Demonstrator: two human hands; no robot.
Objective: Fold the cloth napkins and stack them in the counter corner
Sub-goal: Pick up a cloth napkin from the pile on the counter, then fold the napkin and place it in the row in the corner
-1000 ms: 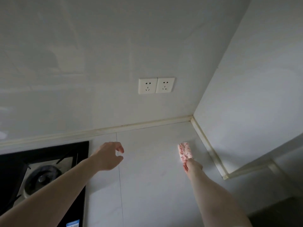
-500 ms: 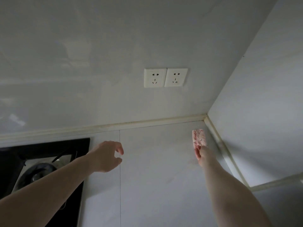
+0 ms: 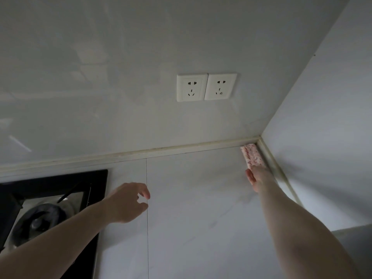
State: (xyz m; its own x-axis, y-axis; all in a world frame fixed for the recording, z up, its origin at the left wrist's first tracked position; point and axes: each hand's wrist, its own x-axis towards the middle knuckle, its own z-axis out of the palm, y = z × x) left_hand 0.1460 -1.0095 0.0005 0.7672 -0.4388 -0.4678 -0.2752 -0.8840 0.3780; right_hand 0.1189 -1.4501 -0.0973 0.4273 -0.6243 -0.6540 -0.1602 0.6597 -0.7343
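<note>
A pale grey worktop (image 3: 201, 208) meets two plain walls, forming a corner at about two o'clock. A folded pink speckled napkin (image 3: 252, 156) lies flat on the worktop, tucked into that corner, its far end against the back trim and its right edge just beside the side trim. The right hand (image 3: 258, 177) reaches in from five o'clock, fingers straight and together, fingertips touching the near end of the napkin. The left hand (image 3: 128, 202) hovers above the worktop near the centre, reaching in from eight o'clock, fingers (image 3: 146, 193) loosely curled and slightly apart, holding nothing. At nine o'clock sits a black gas hob (image 3: 60, 198) with a round burner (image 3: 44, 218). Two white wall sockets (image 3: 206, 87) sit side by side at twelve o'clock.
</note>
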